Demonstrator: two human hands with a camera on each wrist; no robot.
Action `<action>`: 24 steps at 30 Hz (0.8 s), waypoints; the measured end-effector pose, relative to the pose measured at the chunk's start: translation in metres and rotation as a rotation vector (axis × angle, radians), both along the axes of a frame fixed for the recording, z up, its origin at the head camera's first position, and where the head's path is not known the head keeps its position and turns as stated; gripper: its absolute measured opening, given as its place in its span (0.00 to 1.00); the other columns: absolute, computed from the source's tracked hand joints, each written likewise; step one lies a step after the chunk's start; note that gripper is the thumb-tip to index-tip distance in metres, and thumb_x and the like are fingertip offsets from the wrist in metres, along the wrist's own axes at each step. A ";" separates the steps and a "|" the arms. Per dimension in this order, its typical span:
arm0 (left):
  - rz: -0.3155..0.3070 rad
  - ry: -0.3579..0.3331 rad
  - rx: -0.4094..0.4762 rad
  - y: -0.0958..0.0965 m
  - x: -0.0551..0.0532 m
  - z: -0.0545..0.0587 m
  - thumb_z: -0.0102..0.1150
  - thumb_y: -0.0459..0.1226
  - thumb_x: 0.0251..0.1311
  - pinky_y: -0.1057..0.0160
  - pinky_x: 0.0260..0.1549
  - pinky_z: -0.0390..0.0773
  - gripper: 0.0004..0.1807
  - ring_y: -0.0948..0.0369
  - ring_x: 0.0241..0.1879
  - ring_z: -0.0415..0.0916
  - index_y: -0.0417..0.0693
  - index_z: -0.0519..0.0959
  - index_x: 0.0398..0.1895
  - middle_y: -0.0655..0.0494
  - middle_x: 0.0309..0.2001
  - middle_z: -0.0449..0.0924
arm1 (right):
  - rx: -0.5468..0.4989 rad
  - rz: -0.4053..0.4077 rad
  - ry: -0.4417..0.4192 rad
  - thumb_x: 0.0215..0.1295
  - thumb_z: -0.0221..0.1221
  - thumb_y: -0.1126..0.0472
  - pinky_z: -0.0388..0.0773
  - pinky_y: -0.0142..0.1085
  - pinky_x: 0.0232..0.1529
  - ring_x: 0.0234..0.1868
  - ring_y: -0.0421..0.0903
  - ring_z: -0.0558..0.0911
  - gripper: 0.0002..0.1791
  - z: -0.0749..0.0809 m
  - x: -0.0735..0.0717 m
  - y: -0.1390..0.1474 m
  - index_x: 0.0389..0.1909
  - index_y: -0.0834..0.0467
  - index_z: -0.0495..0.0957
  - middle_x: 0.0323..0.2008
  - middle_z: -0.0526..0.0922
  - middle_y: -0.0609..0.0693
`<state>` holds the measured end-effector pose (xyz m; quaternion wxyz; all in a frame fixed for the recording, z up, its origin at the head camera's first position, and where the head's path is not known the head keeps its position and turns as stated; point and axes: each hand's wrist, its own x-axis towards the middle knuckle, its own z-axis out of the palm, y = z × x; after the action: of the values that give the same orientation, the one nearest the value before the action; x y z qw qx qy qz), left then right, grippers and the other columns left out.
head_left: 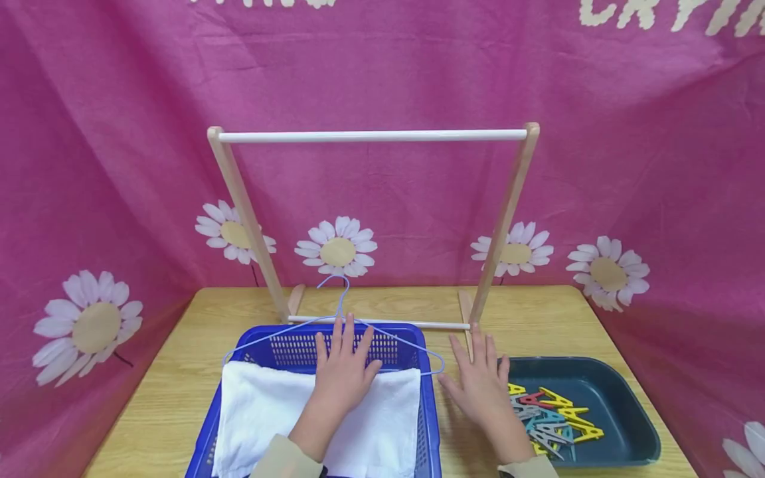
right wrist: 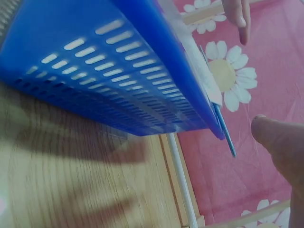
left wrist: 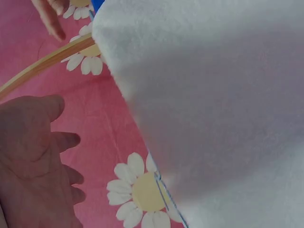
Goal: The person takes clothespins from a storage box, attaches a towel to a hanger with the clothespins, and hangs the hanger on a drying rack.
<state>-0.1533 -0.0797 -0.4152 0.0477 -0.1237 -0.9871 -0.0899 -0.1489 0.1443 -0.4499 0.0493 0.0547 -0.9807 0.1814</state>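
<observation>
A blue plastic basket (head_left: 431, 425) with slotted walls stands at the front of the table. Over it lies a white towel (head_left: 382, 425), and a light blue wire hanger (head_left: 263, 340) spreads across the basket's far part, its hook up. My left hand (head_left: 342, 378) is above the towel, fingers spread, holding nothing. To the right of the basket, my right hand (head_left: 483, 385) also has its fingers spread and holds nothing. The left wrist view shows the towel (left wrist: 213, 95) close up beside the left hand (left wrist: 35, 156). In the right wrist view the right thumb (right wrist: 280, 137) is apart from the basket (right wrist: 95, 28).
Behind the basket stands a wooden rack (head_left: 248, 212) with a white top bar (head_left: 370, 137) and a lower bar. On the right, a dark green tray (head_left: 633, 425) holds several coloured clothespins (head_left: 552, 421). A pink flowered cloth (head_left: 382, 79) hangs around the wooden table (head_left: 161, 372).
</observation>
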 end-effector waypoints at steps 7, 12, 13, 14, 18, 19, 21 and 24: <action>0.023 -0.069 0.010 -0.010 0.002 0.005 0.44 0.51 0.62 0.38 0.58 0.35 0.29 0.44 0.66 0.36 0.48 0.61 0.64 0.39 0.68 0.41 | -0.013 -0.004 0.000 0.58 0.55 0.47 0.35 0.67 0.53 0.64 0.66 0.37 0.37 0.002 -0.001 0.011 0.65 0.57 0.57 0.67 0.37 0.64; 0.063 -0.090 0.013 -0.021 0.001 0.006 0.44 0.51 0.62 0.38 0.57 0.35 0.30 0.43 0.66 0.35 0.48 0.60 0.65 0.38 0.68 0.41 | -0.030 -0.017 -0.020 0.58 0.55 0.47 0.33 0.67 0.53 0.64 0.66 0.37 0.36 0.001 -0.002 0.018 0.65 0.57 0.57 0.67 0.37 0.64; 0.070 -0.094 0.010 -0.023 0.001 0.006 0.44 0.51 0.62 0.38 0.57 0.34 0.30 0.43 0.66 0.35 0.48 0.60 0.65 0.38 0.68 0.41 | -0.030 -0.021 -0.029 0.58 0.55 0.47 0.32 0.67 0.53 0.64 0.66 0.36 0.37 0.000 -0.002 0.020 0.65 0.57 0.56 0.67 0.37 0.64; 0.075 -0.097 0.012 -0.026 0.001 0.007 0.44 0.51 0.62 0.38 0.57 0.34 0.30 0.42 0.66 0.34 0.47 0.60 0.65 0.37 0.68 0.41 | -0.030 -0.025 -0.036 0.58 0.55 0.47 0.32 0.67 0.53 0.64 0.66 0.36 0.37 0.000 -0.002 0.021 0.65 0.57 0.56 0.67 0.37 0.64; 0.096 -0.115 0.031 -0.033 0.003 0.009 0.45 0.50 0.62 0.38 0.57 0.32 0.30 0.42 0.66 0.33 0.46 0.60 0.65 0.37 0.67 0.40 | -0.022 -0.041 -0.065 0.58 0.55 0.46 0.32 0.67 0.53 0.64 0.66 0.36 0.38 0.000 -0.002 0.025 0.66 0.56 0.55 0.67 0.35 0.64; 0.100 -0.120 0.035 -0.034 0.003 0.009 0.45 0.50 0.62 0.38 0.57 0.32 0.30 0.42 0.66 0.32 0.46 0.60 0.65 0.37 0.67 0.40 | -0.021 -0.044 -0.068 0.58 0.55 0.45 0.32 0.67 0.53 0.64 0.66 0.36 0.38 -0.001 -0.002 0.026 0.66 0.56 0.55 0.67 0.35 0.64; 0.107 -0.128 0.047 -0.036 0.005 0.011 0.45 0.49 0.62 0.38 0.57 0.31 0.30 0.42 0.66 0.32 0.45 0.59 0.65 0.37 0.68 0.40 | -0.026 -0.046 -0.071 0.57 0.55 0.45 0.32 0.67 0.53 0.64 0.66 0.36 0.38 -0.001 -0.002 0.027 0.66 0.57 0.55 0.67 0.35 0.64; 0.114 -0.133 0.057 -0.040 0.007 0.012 0.46 0.48 0.62 0.38 0.57 0.31 0.30 0.42 0.66 0.33 0.45 0.59 0.65 0.37 0.68 0.39 | -0.022 -0.049 -0.078 0.57 0.55 0.45 0.31 0.67 0.53 0.64 0.66 0.36 0.39 -0.001 -0.001 0.030 0.66 0.57 0.55 0.67 0.34 0.63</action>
<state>-0.1464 -0.1195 -0.4032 -0.0096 -0.0595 -0.9906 -0.1229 -0.1498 0.1740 -0.4513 0.0162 0.0230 -0.9808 0.1931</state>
